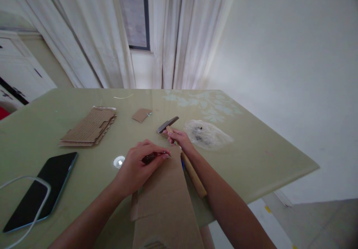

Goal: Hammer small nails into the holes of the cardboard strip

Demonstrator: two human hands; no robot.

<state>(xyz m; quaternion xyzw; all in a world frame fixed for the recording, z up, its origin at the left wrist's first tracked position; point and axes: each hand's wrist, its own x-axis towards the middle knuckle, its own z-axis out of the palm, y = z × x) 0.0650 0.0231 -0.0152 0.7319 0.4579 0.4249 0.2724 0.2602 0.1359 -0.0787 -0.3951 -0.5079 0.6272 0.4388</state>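
Right now the hammer point(183, 155) lies slanted on the bench point(251, 159), and everything else sits around it. Its dark metal head point(167, 124) is at the far end, and its wooden handle runs back toward the person, with the butt end close to the bench edge. So the long way of the hammer goes from far and a bit left to near and a bit right.

The right hand point(180, 139) is closed around the handle, high up, just below the metal head. This hand is the nearer one to the hammer, since it grips it.

Just left of the hammer is a long strip of cardboard point(167, 200). It also runs from far to near, almost side by side with the handle. The left hand point(138, 167) rests on the far end of this strip. Its fingers are pinched shut on a small dark thing point(149, 157), too small to tell what it is. The tip of that thing is very close to the right hand.

Right of the hammer lies a clear plastic bag point(208, 134). Left of the hammer, past the left hand, are a small shiny spot on the bench, a phone point(41, 189) with a white cable point(30, 204), a stack of flat cardboard point(89, 128), and one small cardboard piece point(141, 114).
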